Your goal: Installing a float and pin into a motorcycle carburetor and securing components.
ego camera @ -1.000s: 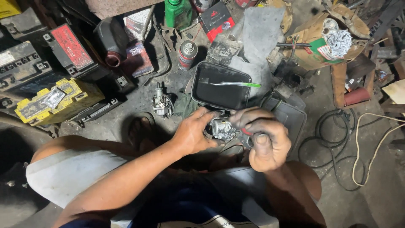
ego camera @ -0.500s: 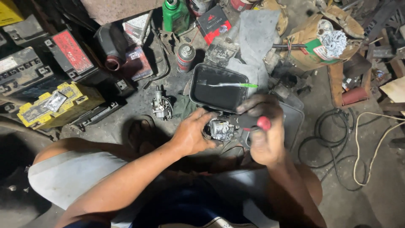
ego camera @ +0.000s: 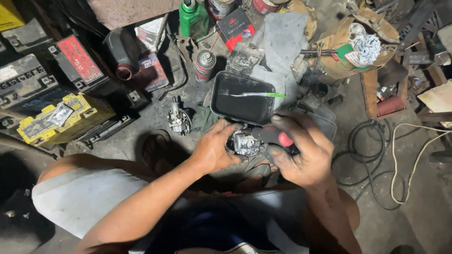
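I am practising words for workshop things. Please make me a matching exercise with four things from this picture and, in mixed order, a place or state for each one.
Things:
1. toothbrush
2. spray can
3. small metal engine part
4. yellow battery

Places or states:
A. at the far left of the floor, beside a black battery
B. lying across the black tray
C. held in the left hand, in front of the right hand
D. lying on the floor below the green bottle

Pairs: 1-B, 2-D, 3-C, 4-A
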